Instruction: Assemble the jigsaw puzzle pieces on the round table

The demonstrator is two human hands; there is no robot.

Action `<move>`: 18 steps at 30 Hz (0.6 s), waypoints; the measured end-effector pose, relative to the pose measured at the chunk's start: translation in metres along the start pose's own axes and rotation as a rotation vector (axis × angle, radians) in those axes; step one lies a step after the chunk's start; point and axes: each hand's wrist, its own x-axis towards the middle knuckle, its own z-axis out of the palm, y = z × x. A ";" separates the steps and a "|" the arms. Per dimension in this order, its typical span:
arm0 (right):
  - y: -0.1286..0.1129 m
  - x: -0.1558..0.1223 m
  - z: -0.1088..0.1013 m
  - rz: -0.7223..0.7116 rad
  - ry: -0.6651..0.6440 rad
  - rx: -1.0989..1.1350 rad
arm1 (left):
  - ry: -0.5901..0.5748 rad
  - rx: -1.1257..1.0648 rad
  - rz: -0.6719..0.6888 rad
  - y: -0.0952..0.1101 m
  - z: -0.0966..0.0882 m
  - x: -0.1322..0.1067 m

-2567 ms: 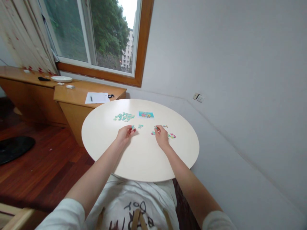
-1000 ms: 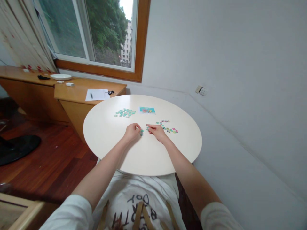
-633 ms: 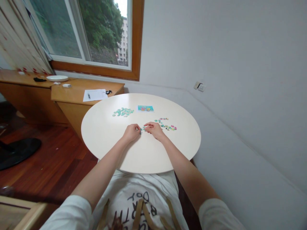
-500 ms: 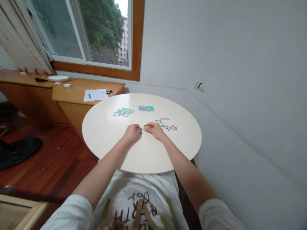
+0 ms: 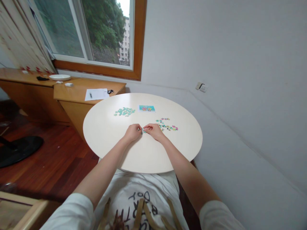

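Facing each other over the pale table (image 5: 144, 155), the left hand (image 5: 133, 132) and right hand (image 5: 155, 131) are seen pinched on a few puzzle pieces (image 5: 144, 131); most appears undone, a teal pile (image 5: 125, 111) being left loose beyond and left of the grip, multicoloured pieces (image 5: 173, 128) scattered to its right, a picture card (image 5: 147, 108) laid straight beyond. Any join is covered by the hands; printed details cannot be made out.

Puzzle pieces (image 5: 125, 111) left of picture card (image 5: 147, 108), more pieces (image 5: 173, 128) front-right — on table (image 5: 146, 156)
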 end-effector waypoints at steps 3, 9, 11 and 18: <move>-0.001 0.000 0.000 -0.001 -0.003 -0.016 | -0.003 -0.003 0.000 -0.001 0.001 0.000; 0.001 -0.001 0.000 -0.003 0.002 -0.063 | -0.006 0.009 -0.008 0.002 0.000 0.000; 0.003 0.000 0.000 -0.004 0.002 -0.076 | -0.006 0.014 -0.007 0.002 -0.001 -0.001; 0.005 0.001 0.001 -0.020 -0.003 -0.112 | -0.007 0.012 -0.006 0.001 0.000 -0.001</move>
